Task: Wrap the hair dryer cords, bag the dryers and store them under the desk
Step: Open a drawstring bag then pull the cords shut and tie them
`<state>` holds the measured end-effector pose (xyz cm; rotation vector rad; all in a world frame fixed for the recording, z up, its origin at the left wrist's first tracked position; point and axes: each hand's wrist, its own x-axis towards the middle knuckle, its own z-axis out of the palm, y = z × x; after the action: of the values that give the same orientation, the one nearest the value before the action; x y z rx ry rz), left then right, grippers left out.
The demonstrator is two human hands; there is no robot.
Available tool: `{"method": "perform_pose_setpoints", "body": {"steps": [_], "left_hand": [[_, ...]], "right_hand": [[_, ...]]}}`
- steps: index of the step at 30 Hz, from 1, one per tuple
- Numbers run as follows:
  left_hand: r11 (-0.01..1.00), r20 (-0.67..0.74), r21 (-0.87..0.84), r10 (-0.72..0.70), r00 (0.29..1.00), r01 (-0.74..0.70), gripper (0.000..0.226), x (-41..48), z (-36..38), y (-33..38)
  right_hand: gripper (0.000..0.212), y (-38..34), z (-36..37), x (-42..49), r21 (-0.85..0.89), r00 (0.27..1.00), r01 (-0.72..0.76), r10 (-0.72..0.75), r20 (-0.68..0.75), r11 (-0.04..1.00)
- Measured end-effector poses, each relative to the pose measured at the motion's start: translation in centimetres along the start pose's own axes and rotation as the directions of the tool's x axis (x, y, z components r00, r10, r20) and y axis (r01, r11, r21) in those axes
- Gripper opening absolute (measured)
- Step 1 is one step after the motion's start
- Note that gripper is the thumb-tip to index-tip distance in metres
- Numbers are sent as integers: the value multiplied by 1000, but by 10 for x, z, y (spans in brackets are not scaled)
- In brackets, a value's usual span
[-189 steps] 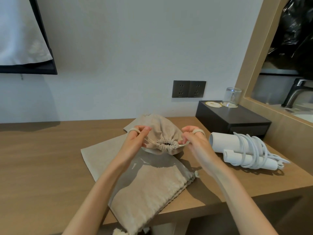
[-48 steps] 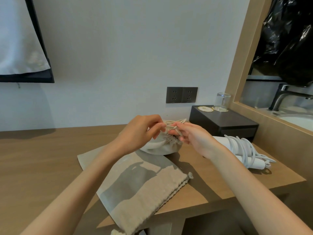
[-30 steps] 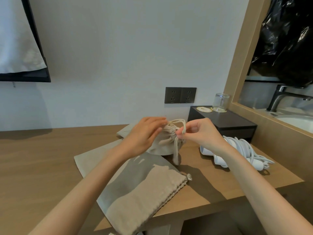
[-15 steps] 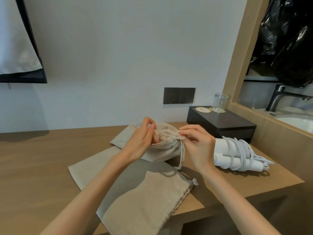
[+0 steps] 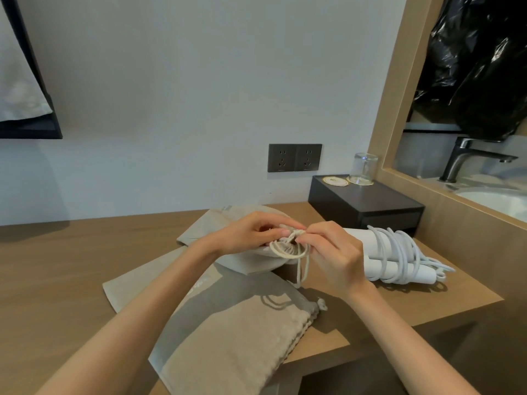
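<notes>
Head view: left hand [image 5: 251, 236], right hand [image 5: 330, 252] both pinching drawstring [image 5: 288, 251] at filled bag [image 5: 248, 262] neck, mid-desk [image 5: 57, 266]. Second, empty bag [image 5: 228, 337] overhanging front edge; cord-wrapped dryer [image 5: 368, 243] lying by right edge, fronting black box [image 5: 368, 208].

Both hands' fingers [image 5: 285, 232] pinch the drawstring [image 5: 288, 250] at the filled bag [image 5: 251, 260], apparently knotting.

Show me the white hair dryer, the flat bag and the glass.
white hair dryer [image 5: 363, 239]: head view, barrel beside the cord.
flat bag [image 5: 242, 346]: head view, middle of cloth.
glass [image 5: 365, 166]: head view, side wall.
</notes>
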<state>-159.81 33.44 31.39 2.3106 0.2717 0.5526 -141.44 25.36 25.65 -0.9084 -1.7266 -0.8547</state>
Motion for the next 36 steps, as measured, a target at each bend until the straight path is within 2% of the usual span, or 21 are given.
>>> {"method": "perform_pose_setpoints", "body": {"steps": [3,6,9,11,12,13,14,16,19,21,23,25,27,28,30,32,36], "left_hand": [[1000,41,4,-21,999,21,22,1,0,-1],[998,52,12,-64,997,63,14,1,-2,-2],[995,-8,38,-96,995,96,6,2,-2,1],[990,-89,103,-91,992,101,5,1,-3,3],[980,-139,178,-67,988,92,3,0,-3,4],[960,-185,269,-22,983,72,2,-2,-4,4],[928,-218,370,36,975,49,2,-3,-5,5],[811,-257,584,134,957,44,9,-7,-7,5],[658,-330,742,192,924,128,14,-11,-16,3],[610,-339,773,167,926,173,16,-14,-19,0],[608,-337,768,112,935,204,16,-17,-16,-3],[707,-361,675,67,930,211,14,-20,-11,-5],[869,-386,452,-15,922,203,11,-21,-8,-4],[914,-388,353,-49,920,198,11,-22,-6,-1],[937,-387,281,-86,918,206,10,-23,-1,2],[934,-386,290,-87,919,210,10,-23,3,4],[917,-393,313,-113,913,248,8,-22,2,4]], "right_hand": [[16,1,3,0,-20,999,31,-32,-18,999],[28,-1,5,-2,5,999,4,-4,-51,1000],[10,-1,2,-3,51,998,-52,54,-41,997],[12,-2,-2,-1,105,987,-158,159,0,982],[14,-5,-6,2,171,962,-272,270,32,947],[15,-10,-9,7,270,901,-432,425,85,861],[15,-15,-12,13,367,804,-590,566,182,719],[19,-22,-17,22,483,611,-765,719,332,427],[22,-25,-23,21,566,388,-818,828,406,106],[23,-28,-23,14,613,218,-773,842,494,-160],[23,-30,-21,11,636,120,-694,816,565,-339],[24,-31,-19,16,640,95,-652,793,602,-407],[26,-31,-19,24,650,86,-608,776,625,-456],[27,-29,-19,27,659,87,-581,768,634,-478],[26,-27,-20,32,679,110,-548,763,637,-488],[26,-27,-20,35,707,137,-535,777,614,-464],[26,-31,-16,40,737,195,-572,813,548,-359]]}}
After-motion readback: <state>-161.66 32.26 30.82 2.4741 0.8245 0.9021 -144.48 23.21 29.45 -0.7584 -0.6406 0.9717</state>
